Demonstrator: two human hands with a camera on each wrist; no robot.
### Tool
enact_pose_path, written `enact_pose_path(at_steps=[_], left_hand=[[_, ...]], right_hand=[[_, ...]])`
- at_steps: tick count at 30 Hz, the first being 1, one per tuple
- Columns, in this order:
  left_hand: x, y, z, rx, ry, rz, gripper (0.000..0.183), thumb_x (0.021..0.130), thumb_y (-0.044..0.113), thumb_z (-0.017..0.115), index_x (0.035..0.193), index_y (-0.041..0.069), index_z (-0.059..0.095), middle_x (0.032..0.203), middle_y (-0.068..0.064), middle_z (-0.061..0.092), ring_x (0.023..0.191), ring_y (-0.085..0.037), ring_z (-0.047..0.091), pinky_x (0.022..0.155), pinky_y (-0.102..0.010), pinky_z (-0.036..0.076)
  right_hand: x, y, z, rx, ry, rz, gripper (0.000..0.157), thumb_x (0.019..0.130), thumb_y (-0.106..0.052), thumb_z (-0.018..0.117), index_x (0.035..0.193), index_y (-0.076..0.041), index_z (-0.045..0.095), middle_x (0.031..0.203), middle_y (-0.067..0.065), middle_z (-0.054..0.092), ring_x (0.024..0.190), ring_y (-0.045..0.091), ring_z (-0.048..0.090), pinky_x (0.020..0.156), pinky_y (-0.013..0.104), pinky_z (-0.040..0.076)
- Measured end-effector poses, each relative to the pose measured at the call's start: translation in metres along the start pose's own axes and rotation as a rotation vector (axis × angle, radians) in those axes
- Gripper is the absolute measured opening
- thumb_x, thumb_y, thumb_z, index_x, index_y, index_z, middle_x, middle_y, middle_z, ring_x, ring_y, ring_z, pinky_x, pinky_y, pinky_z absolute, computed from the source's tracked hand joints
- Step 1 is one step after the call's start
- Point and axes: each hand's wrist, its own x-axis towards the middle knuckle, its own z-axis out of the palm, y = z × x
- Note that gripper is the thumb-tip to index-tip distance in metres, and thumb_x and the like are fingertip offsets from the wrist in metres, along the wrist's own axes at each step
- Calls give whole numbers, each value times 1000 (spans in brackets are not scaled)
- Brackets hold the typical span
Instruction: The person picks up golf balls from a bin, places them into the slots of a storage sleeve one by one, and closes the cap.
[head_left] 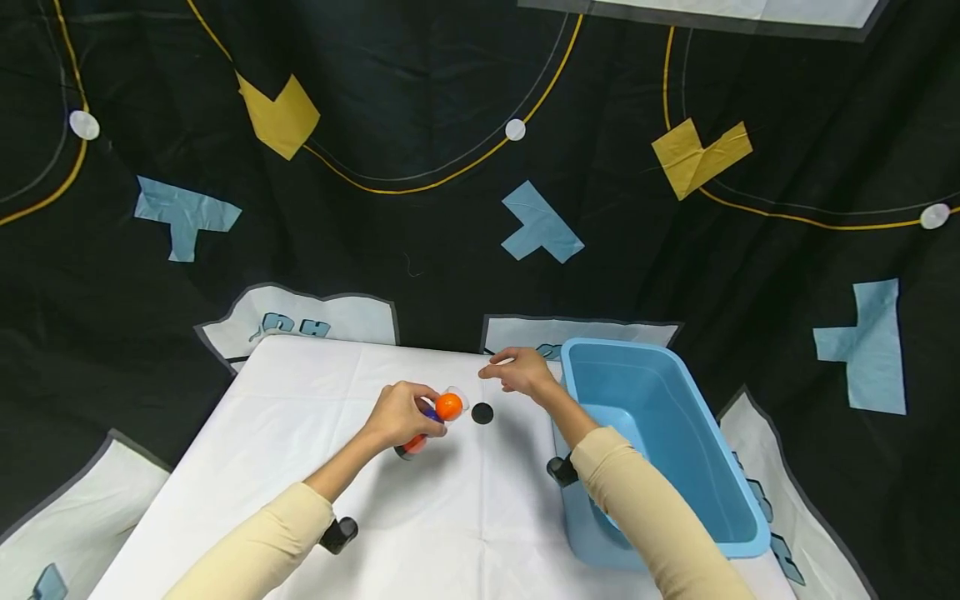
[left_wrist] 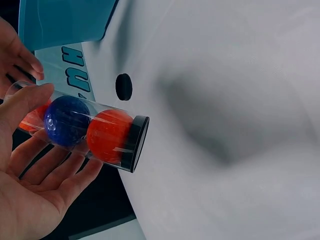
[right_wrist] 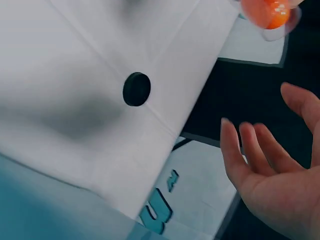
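Observation:
A clear plastic tube (left_wrist: pixel 82 107) with a black end cap holds two orange balls and a blue ball (left_wrist: pixel 67 120) between them. My left hand (head_left: pixel 401 414) grips this tube above the white table, thumb on one side and fingers on the other. In the head view, an orange ball (head_left: pixel 449 407) shows at the tube's uncapped end, which points toward the right. My right hand (head_left: pixel 521 371) is in the air to the right of the tube, fingers apart and nothing in them. A loose black cap (head_left: pixel 482 413) lies on the table between and below the hands.
A blue plastic tub (head_left: pixel 667 433) stands at the table's right side, under my right forearm. The white-covered table (head_left: pixel 300 400) ends at a far edge before a black cloth (head_left: pixel 420 250) with tape pieces. Black wrist devices (head_left: pixel 339 535) sit on both forearms.

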Motion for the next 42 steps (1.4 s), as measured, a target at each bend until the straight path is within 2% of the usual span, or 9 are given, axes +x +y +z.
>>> enact_pose_path(at_steps=[3, 6, 8, 13, 18, 23, 30, 36, 42], left_hand=[[-1, -2, -1, 1, -4, -10, 37, 68, 17, 93, 101, 9, 78, 85, -6, 77, 73, -16, 71, 69, -33, 62], [-1, -3, -2, 2, -3, -11, 38, 69, 17, 93, 102, 9, 78, 87, -7, 77, 73, -17, 71, 70, -34, 62], [-2, -4, -2, -4, -1, -17, 38, 68, 16, 93, 102, 8, 77, 87, -7, 77, 74, -17, 71, 70, -35, 62], [-1, -7, 0, -20, -5, -14, 40, 68, 15, 94, 103, 7, 77, 88, -8, 77, 73, -17, 71, 70, -35, 62], [-1, -9, 1, -22, -13, -9, 39, 68, 15, 93, 102, 7, 77, 89, -11, 78, 73, -17, 71, 70, -35, 62], [-1, -9, 0, -11, 0, -9, 39, 68, 15, 93, 103, 7, 77, 87, -8, 77, 73, -17, 71, 70, -36, 63], [-2, -7, 2, -17, -3, -16, 40, 67, 14, 94, 102, 7, 77, 88, -11, 78, 72, -17, 71, 68, -35, 62], [-2, -8, 0, -10, 0, -9, 39, 66, 14, 94, 101, 7, 78, 87, -10, 78, 72, -16, 71, 69, -34, 62], [-2, -10, -1, -12, 3, -22, 40, 66, 14, 94, 102, 8, 78, 87, -9, 78, 72, -16, 71, 69, -35, 62]], right_hand=[[7, 6, 12, -43, 122, -21, 53, 83, -34, 80, 126, -5, 68, 112, 16, 76, 108, 33, 68, 86, 38, 58], [13, 14, 25, -49, 221, -13, 58, 83, -35, 80, 130, -5, 65, 114, 18, 74, 119, 36, 59, 90, 42, 55], [17, 20, 33, -29, 268, -2, 58, 83, -34, 80, 131, -4, 64, 119, 19, 72, 123, 37, 53, 95, 45, 52], [23, 35, 53, 26, 349, 12, 58, 82, -27, 81, 131, -2, 63, 125, 22, 69, 123, 40, 49, 101, 49, 44], [24, 53, 73, 46, 384, 31, 57, 81, -25, 83, 129, 0, 63, 123, 24, 69, 120, 40, 54, 99, 48, 48], [25, 71, 88, 57, 424, 20, 54, 77, -20, 86, 123, 1, 66, 114, 23, 71, 110, 39, 61, 94, 49, 53], [26, 93, 106, 83, 420, 38, 57, 75, -16, 86, 126, 1, 65, 115, 24, 70, 112, 39, 58, 94, 50, 51], [20, 98, 118, 46, 453, -7, 57, 73, -12, 83, 125, 1, 65, 112, 22, 69, 105, 37, 62, 94, 49, 51], [23, 102, 127, 55, 454, -25, 58, 72, -11, 81, 126, 1, 65, 110, 22, 67, 107, 36, 56, 96, 50, 47]])
